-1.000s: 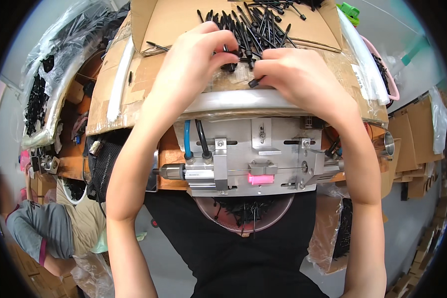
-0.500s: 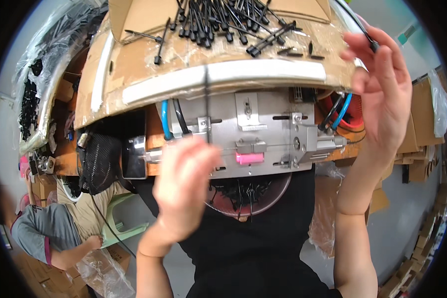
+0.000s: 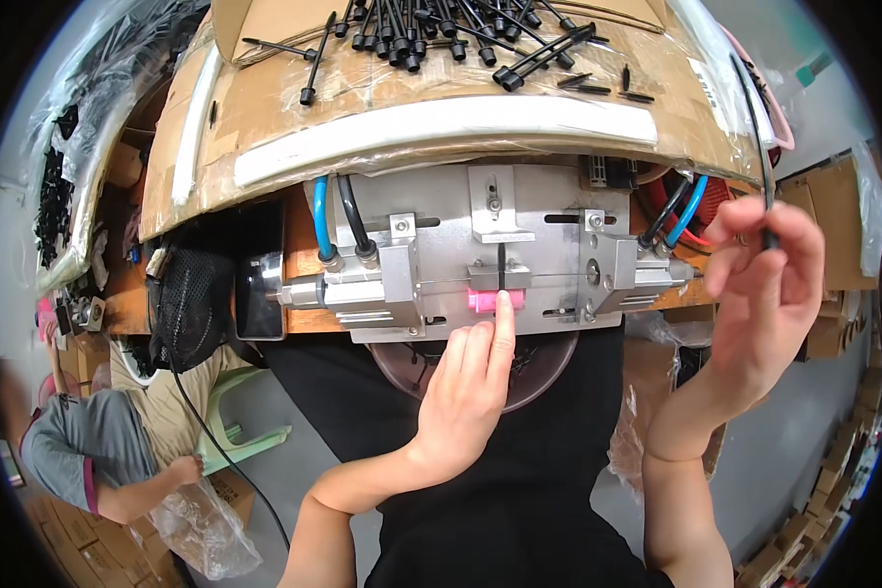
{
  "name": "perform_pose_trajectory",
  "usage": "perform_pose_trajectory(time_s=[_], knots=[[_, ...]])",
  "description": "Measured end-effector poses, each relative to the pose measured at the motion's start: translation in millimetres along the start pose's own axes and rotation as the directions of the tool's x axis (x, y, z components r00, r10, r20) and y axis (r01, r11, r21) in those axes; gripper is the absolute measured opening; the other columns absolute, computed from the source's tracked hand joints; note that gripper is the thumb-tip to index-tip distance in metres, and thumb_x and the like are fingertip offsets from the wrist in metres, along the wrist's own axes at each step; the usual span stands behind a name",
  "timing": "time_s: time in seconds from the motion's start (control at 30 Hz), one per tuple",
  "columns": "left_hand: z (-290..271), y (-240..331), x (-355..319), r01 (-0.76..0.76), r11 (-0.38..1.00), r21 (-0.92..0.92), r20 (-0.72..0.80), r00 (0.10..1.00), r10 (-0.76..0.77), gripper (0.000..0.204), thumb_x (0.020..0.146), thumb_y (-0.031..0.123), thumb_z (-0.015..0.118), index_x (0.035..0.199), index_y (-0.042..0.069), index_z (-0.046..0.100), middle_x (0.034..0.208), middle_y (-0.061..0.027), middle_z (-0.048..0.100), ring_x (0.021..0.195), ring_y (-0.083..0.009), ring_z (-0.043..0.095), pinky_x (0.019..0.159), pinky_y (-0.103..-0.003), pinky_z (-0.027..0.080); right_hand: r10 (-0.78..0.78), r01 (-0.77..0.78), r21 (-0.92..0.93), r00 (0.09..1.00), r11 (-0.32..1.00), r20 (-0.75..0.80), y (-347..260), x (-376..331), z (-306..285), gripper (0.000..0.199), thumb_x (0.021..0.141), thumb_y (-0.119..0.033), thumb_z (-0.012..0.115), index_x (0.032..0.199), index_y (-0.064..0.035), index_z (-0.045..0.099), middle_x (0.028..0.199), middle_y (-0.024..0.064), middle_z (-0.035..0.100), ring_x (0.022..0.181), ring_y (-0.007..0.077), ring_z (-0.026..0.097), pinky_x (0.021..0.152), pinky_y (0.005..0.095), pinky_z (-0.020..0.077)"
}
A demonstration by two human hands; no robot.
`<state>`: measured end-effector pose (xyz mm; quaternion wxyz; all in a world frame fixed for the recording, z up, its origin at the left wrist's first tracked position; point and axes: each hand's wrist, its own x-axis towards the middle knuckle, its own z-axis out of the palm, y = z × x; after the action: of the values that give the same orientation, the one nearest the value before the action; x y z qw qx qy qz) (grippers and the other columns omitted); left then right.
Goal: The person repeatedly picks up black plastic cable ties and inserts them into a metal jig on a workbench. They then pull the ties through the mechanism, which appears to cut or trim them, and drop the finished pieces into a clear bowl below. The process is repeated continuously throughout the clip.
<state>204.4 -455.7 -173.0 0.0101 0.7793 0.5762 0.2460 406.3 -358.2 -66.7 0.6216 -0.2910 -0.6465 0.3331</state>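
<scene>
At the front edge of the desk (image 3: 441,122), on the metal fixture (image 3: 480,255), my left hand (image 3: 465,392) reaches up with the index finger straight, its tip pressing a short black rod (image 3: 501,267) upright in the slot just above the pink block (image 3: 488,300). The other fingers are loosely curled and hold nothing. To do this well, I judge the rod must stand square in the slot, so I should push along its length and keep my fingertip clear of the side clamps. My right hand (image 3: 764,294) is raised beside the fixture, palm toward me, pinching a second black rod (image 3: 755,137) between thumb and fingers. More rods (image 3: 441,39) lie piled on the cardboard above.
</scene>
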Motion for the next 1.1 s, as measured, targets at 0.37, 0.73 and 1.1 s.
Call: perform_pose_trajectory(time_s=[0.37,0.73,1.1], knots=[[-91.2,-122.6,119.9,0.113,0.98,0.162,-0.393,0.919,-0.041,0.03,0.092,0.012,0.062,0.121,0.006,0.063,0.103,-0.0087,0.063,0.098,-0.0257,0.058,0.09,-0.033,0.044,0.032,0.149,-0.466,0.933,0.872,0.359,42.6,-117.0,65.3,0.064,0.069,0.013,0.074,0.13,0.0095,0.054,0.081,0.0132,0.062,0.066,0.0241,0.059,0.06,0.0345,0.0489],[-104.7,-100.6,97.3,0.12,0.984,-0.128,-0.219,0.965,-0.146,0.022,0.084,-0.003,0.065,0.105,0.0,0.068,0.092,-0.0095,0.064,0.085,-0.0158,0.061,0.08,-0.028,0.048,0.112,0.226,-0.545,0.848,0.807,0.519,35.8,-90.7,62.7,0.057,0.075,-0.001,0.076,0.127,0.0062,0.057,0.075,0.0077,0.059,0.064,0.0204,0.054,0.059,0.0317,0.0465],[-11.4,-0.4,-6.7,-0.026,1.0,-0.003,0.041,0.999,0.026,0.065,0.071,-0.006,0.061,0.134,-0.01,0.048,0.097,-0.0095,0.051,0.086,-0.0213,0.053,0.08,-0.03,0.048,-0.08,0.73,-0.571,0.639,0.375,0.765,54.0,135.2,81.2,0.008,0.086,-0.003,0.059,0.088,0.0014,0.066,0.078,0.0127,0.067,0.072,0.0223,0.068,0.065,0.0332,0.053]])
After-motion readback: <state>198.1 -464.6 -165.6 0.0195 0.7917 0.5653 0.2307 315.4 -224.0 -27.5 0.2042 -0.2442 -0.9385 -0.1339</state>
